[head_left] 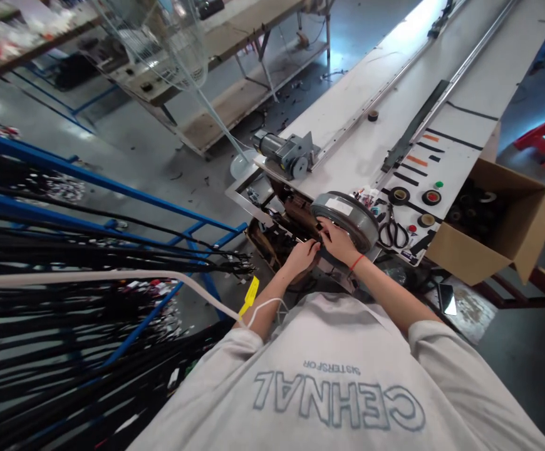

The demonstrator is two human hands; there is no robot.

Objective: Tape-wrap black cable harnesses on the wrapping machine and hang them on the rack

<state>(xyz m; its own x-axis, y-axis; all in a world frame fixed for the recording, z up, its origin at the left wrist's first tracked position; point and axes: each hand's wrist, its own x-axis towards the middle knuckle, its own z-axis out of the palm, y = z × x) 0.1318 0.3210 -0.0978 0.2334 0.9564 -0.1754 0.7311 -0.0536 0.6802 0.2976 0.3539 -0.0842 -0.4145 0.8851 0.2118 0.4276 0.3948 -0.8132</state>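
At the near end of the long white table point(342, 147), my left hand point(302, 255) is closed, fingers pinched on something dark and too small to make out. Just right of it my right hand point(336, 241), a red band at its wrist, is also closed, with its fingers at a small dark piece beside the round grey drum point(345, 213). Black-handled scissors point(393, 233) lie right of the drum, near tape rolls point(399, 195). A grey motor point(282, 150) is mounted at the table's left corner.
An open cardboard box point(493, 219) holding dark rolls stands at the right. Blue racks point(113, 178) hung with black cables fill the left. A fan point(173, 50) and a workbench point(230, 37) stand behind. A phone point(446, 299) lies at the lower right.
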